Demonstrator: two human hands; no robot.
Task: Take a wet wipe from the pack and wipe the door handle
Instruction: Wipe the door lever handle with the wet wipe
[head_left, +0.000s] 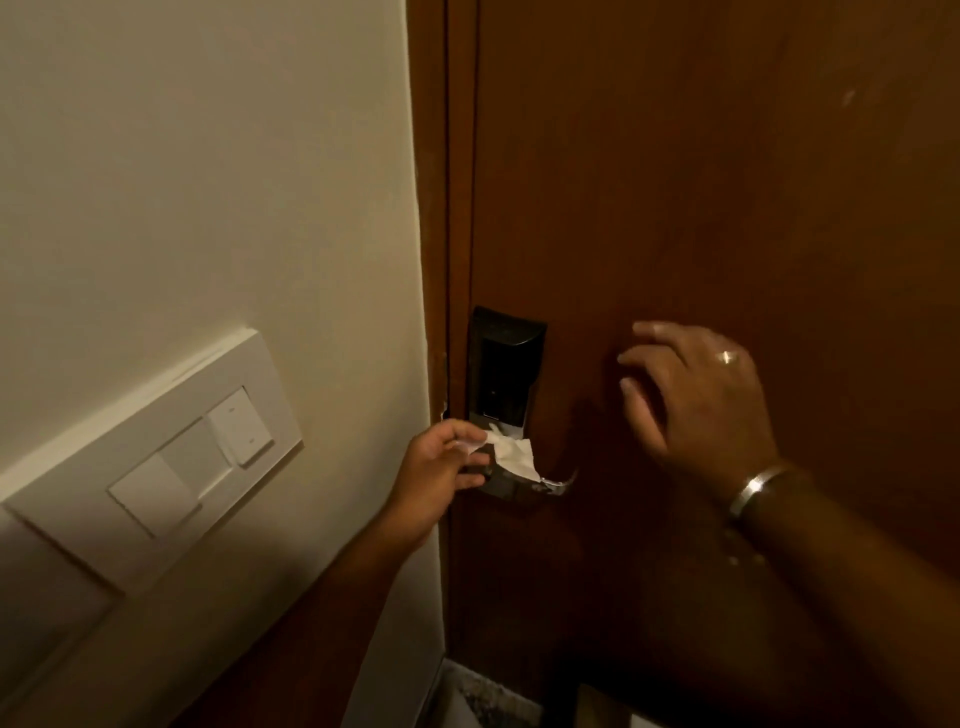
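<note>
My left hand (436, 470) pinches a crumpled white wet wipe (511, 453) and holds it against the door handle (558, 483), a silver lever at the bottom of a dark lock plate (506, 371). The wipe covers the lever's inner part; only its curved tip shows to the right. My right hand (696, 400) hovers with fingers spread in front of the brown wooden door (727, 182), to the right of the lock, holding nothing. It wears a ring and a metal bracelet. The wipe pack is not in view.
A cream wall (208, 182) lies left of the door frame, with a white switch panel (156, 457) on it. A strip of speckled floor (483, 696) shows below the door.
</note>
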